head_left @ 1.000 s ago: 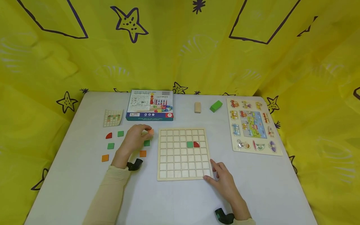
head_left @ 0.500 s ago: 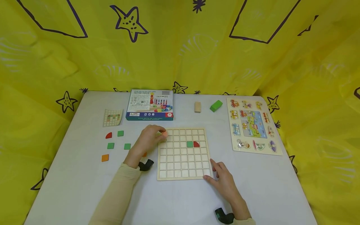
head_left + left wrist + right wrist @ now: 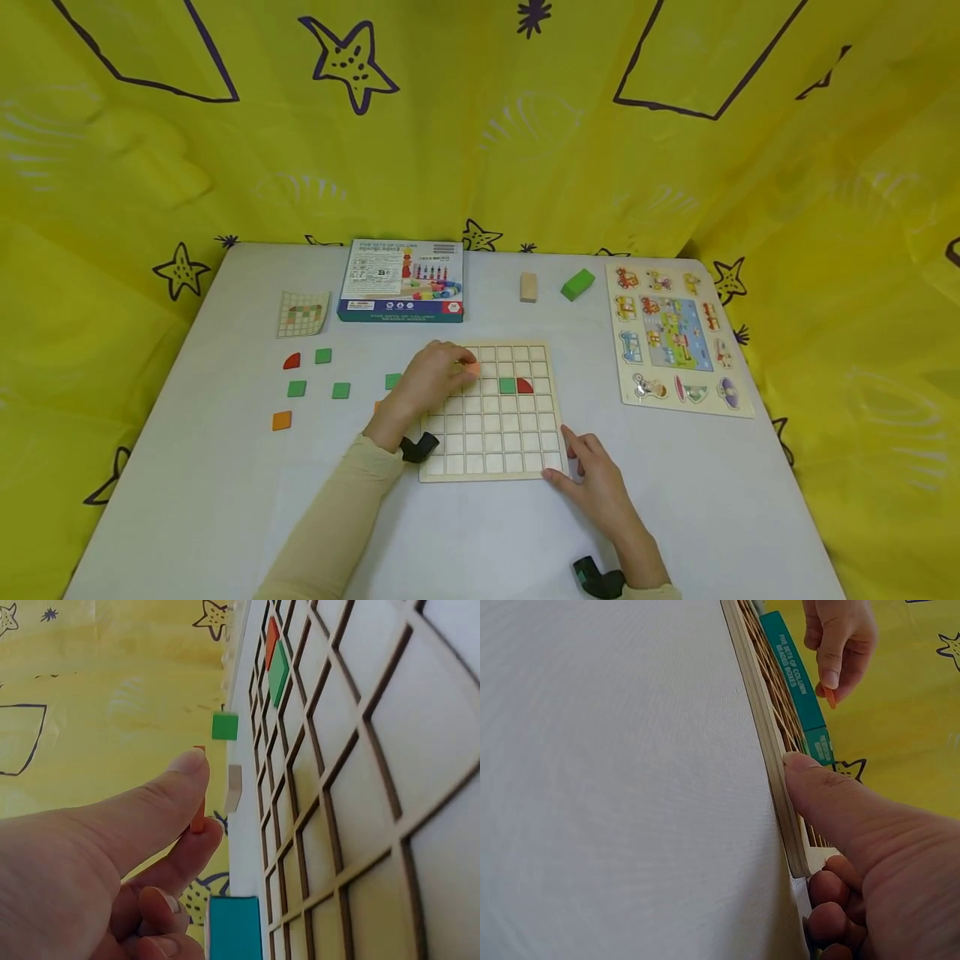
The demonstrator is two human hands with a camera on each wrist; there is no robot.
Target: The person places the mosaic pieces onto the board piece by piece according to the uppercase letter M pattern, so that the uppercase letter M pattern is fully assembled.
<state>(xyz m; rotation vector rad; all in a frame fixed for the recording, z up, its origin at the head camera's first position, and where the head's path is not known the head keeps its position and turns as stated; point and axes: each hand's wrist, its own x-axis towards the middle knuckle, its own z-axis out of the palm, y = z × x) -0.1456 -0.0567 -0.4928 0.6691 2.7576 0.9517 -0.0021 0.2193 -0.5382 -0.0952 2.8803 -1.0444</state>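
Nearest in, the right hand steadies the board at its near right corner, thumb laid flat on the top edge and the other fingers curled beside the corner; it holds nothing, it only braces. That brace should be kept firm so the grid does not skid on the surface while a piece goes in.

Over the board's upper left cells hangs the left hand, pinching the orange tile between thumb and forefinger, edge-on and clear of the wood. My call: tip the tile flat, square it with the cell walls, lower it straight and release only once it sits inside the frame.

Just right of the tile, the green tile and red piece already sit side by side in the board.

Left of the board lie the spare tiles; past the board, the box.
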